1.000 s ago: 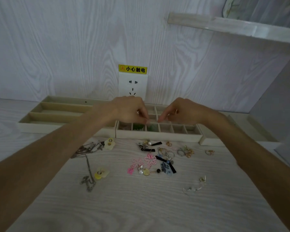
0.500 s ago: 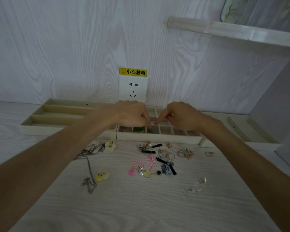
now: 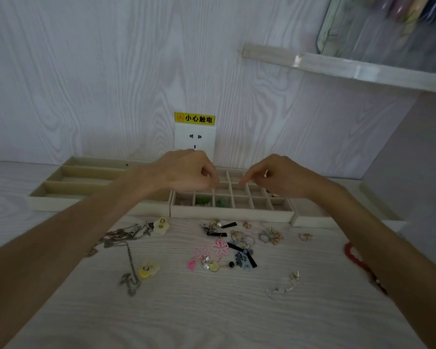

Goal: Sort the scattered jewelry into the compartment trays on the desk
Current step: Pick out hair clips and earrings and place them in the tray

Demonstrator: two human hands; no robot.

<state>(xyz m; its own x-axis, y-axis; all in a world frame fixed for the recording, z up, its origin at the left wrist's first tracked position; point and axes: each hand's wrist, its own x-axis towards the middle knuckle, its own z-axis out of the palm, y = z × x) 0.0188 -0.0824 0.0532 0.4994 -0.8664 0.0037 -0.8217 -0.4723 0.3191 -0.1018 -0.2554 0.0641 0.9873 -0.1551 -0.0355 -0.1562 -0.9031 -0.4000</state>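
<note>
1. Two hands over the grid tray (image 3: 233,214) w/ small compartments, at the back of the desk (image 3: 212,311). Left hand (image 3: 186,172) has fingers curled, tips bunched above the tray's middle cells; can't tell if it pinches anything. Right hand (image 3: 275,176) has index finger pointing down-left toward a cell and other fingers curled; can't tell if it holds anything either.
2. Green pieces (image 3: 203,200) lie in two front-row cells.
3. Long-slot tray (image 3: 61,187) sits just left of the grid tray, touching it.
4. Scattered jewelry on desk in front of the trays: chain necklace (image 3: 126,248) at left, yellow flower earrings (image 3: 149,269), pink flower earrings (image 3: 219,248), rings (image 3: 263,237) and black bar pieces in the middle, red bead strand (image 3: 358,258) beside the right forearm.
5. Wall socket (image 3: 195,139) w/ yellow warning label behind the hands.
</note>
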